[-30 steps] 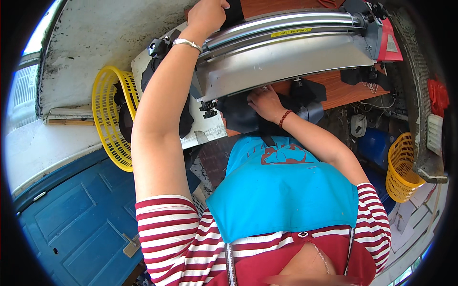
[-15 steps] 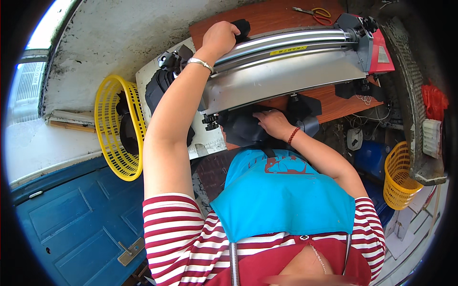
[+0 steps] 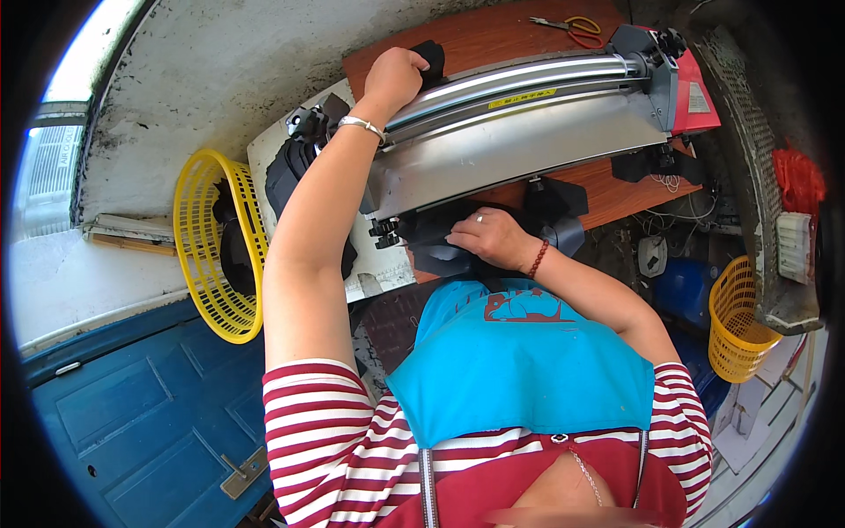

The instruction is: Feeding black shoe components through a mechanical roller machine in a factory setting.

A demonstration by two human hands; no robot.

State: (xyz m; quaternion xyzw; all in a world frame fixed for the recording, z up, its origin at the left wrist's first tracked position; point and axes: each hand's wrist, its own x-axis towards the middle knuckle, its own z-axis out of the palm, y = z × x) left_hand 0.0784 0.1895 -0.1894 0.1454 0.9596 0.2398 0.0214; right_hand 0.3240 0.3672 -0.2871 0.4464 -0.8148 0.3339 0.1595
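Observation:
Across the bench lies a machine with long steel rollers, a sloping metal plate (image 3: pixel 519 141) and a red end housing (image 3: pixel 695 99). My left hand (image 3: pixel 393 77) reaches over its left part to the far side, fingers closed on a limp black cut piece (image 3: pixel 430 62). At the near edge my right hand (image 3: pixel 495 238) bends over a pile of black cut pieces (image 3: pixel 436 231). Its fingers are closed at the edge of one black piece (image 3: pixel 443 257); the thumb is partly hidden.
A yellow basket (image 3: pixel 187 231) with black pieces stands at left, beside more stacked black pieces (image 3: pixel 288 169). Scissors (image 3: pixel 581 32) lie on the brown bench top (image 3: pixel 493 31) behind the machine. Another yellow basket (image 3: pixel 732 348) and loose cables (image 3: pixel 691 211) are at right. A blue door (image 3: pixel 132 414) is lower left.
My right hand has shifted left over the pile, and its fingers have drawn in at a black piece's edge. My left hand still holds its piece, slightly farther left in view.

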